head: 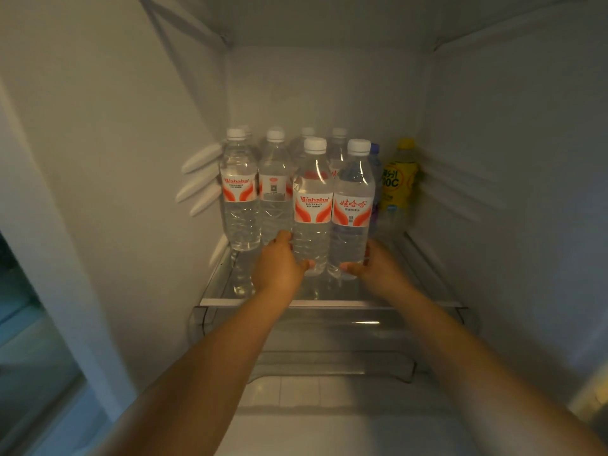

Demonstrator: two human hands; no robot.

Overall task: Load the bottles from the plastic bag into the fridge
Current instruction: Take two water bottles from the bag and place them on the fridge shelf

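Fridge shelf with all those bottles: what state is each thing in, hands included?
Clear water bottle with Wahaha label: upright, capped, gripped near its base by left hand.
Clear water bottle with Chinese label: upright, capped, gripped by right hand.
Water bottles behind: upright, capped.
Yellow drink bottle: upright, capped.
Glass fridge shelf: holding bottles.

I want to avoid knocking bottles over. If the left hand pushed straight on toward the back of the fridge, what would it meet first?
Probably the water bottle with the QR label, standing just behind the left hand, which grips the front Wahaha bottle. Depth is hard to judge.
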